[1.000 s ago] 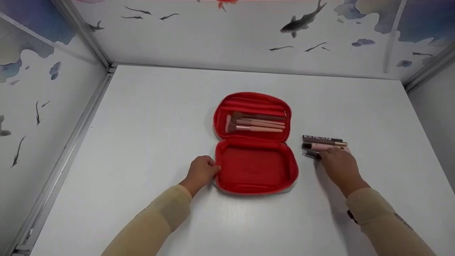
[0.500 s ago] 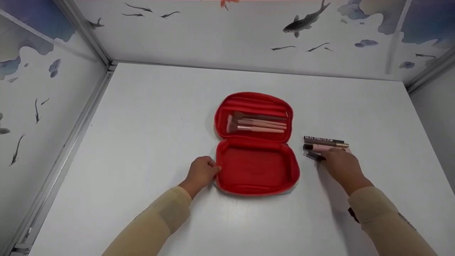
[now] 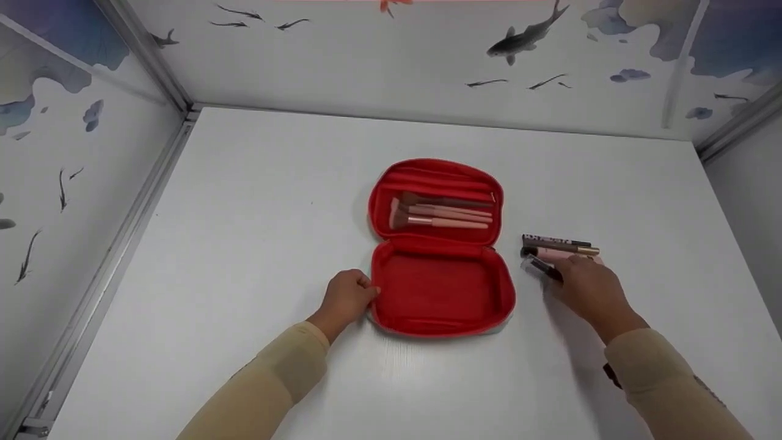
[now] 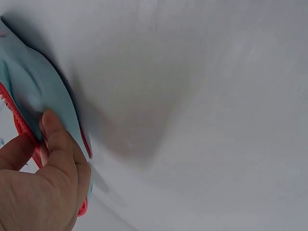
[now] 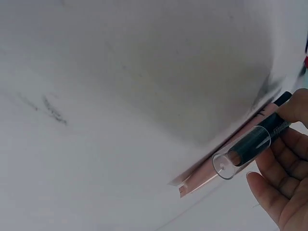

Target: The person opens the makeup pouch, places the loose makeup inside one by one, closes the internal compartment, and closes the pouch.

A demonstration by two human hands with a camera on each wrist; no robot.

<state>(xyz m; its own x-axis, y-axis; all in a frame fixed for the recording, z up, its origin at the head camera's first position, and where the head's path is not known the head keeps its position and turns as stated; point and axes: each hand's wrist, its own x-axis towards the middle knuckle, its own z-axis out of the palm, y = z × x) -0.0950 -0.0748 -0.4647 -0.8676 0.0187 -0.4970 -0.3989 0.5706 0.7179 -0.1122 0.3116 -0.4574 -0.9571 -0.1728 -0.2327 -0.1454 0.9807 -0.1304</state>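
A makeup case (image 3: 437,287), red inside and light blue outside, lies unfolded on the white table. My left hand (image 3: 347,299) pinches the left rim of its near half; the left wrist view shows thumb and fingers at the red zipper edge (image 4: 19,118). Several makeup brushes (image 3: 449,221) rest in the far half. To the right of the case, my right hand (image 3: 589,290) holds a black makeup stick (image 3: 544,267) with a clear cap (image 5: 226,163), tilted, cap end pointing left. Right behind it lies a pink tube (image 5: 207,175), partly hidden by the hand.
Beyond the pink tube lie a brown pencil (image 3: 553,245) with a gold end and a black-and-white patterned pencil (image 3: 550,238). White panels painted with fish (image 3: 519,41) stand along the back and left of the table (image 3: 275,183).
The black makeup stick has tilted in my right hand, its clear end now higher and overlapping the pink tube. The left hand stays on the case rim.
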